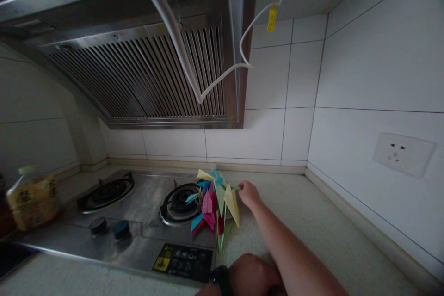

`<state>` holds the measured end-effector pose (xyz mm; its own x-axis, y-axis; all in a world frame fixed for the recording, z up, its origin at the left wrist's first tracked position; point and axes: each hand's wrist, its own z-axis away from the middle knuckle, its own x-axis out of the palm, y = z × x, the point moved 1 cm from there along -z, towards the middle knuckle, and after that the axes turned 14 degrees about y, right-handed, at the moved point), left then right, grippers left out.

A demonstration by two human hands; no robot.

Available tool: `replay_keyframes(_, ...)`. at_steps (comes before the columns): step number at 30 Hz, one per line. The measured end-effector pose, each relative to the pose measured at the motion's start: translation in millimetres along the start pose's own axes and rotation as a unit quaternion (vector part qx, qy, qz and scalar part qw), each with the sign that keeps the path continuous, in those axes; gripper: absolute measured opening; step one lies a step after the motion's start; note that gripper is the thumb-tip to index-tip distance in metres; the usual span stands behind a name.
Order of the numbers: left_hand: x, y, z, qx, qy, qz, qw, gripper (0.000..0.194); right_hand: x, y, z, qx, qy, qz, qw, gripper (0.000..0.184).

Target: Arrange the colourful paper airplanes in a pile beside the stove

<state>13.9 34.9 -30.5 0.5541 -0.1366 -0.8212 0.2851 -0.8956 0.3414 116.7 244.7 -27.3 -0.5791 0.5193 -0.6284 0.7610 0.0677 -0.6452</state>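
A bunch of folded paper cranes (211, 201) in yellow, pale green, blue, pink and red shows at the right edge of the gas hob (149, 231), beside the right burner. Whether it rests there or hangs just above, I cannot tell. My right hand (249, 194) reaches in from the lower right, its fingers pinched at a pale tip on the bunch's right side. Close to the bottom edge, my left hand (251, 273) is curled shut below the cranes, with a dark watch (222, 280) on its wrist. Its fingertips, and anything in them, are hidden.
A steel range hood (138, 74) overhangs the hob, with a white cable (180, 51) dangling in front. At the left stands an oil bottle (33, 199). Speckled countertop (294, 208) runs along the right to a tiled wall with a socket (404, 154).
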Motion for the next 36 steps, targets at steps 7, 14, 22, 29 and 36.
replay_keyframes(7, 6.4, -7.1, -0.6, 0.016, -0.023, -0.034, 0.999, 0.035, -12.1, 4.7, 3.9, 0.024, 0.043, -0.020, 0.999, 0.024)
replay_keyframes(14, 0.9, -2.5, 0.5, 0.020, -0.002, 0.016, 1.000, 0.028, -36.8, -47.3, -6.3, 0.012, 0.065, -0.209, 0.976, 0.027)
replay_keyframes(22, -12.0, 11.6, -0.9, -0.049, 0.006, 0.048, 0.998, 0.023, -96.3, -93.3, 14.3, -0.078, -0.038, -0.434, 0.897, 0.046)
replay_keyframes(29, -15.1, 15.2, -3.2, -0.062, -0.002, 0.040, 0.997, 0.021, -160.4, 1.6, 114.5, -0.145, -0.185, -0.141, 0.962, 0.026)
replay_keyframes(36, -12.0, 25.7, 1.8, -0.105, 0.046, -0.015, 0.993, 0.016, -214.9, 59.2, 190.0, -0.156, -0.161, 0.137, 0.965, 0.051)
